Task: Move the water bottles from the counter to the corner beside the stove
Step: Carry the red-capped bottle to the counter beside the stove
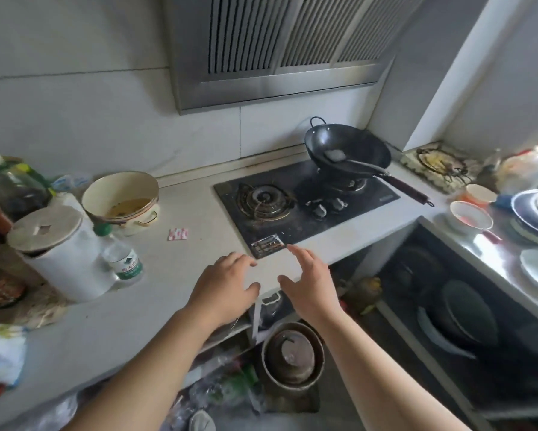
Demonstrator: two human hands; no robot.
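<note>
A clear water bottle point(120, 255) with a green cap and green label stands on the pale counter point(199, 213), beside a white lidded canister point(59, 253). Another clear plastic bottle point(71, 181) lies further back against the wall, partly hidden behind a bowl. My left hand point(224, 286) and my right hand point(308, 284) hover over the counter's front edge, just before the black gas stove point(298, 203). Both hold nothing, fingers relaxed and spread. The green-capped bottle is well to the left of my left hand.
A cream enamel bowl point(121, 197) sits behind the bottle. A black wok point(348, 150) with a ladle rests on the stove's right burner. Oil bottles crowd the far left; plates point(535, 213) and bowls fill the right counter. Pots stand on the floor below.
</note>
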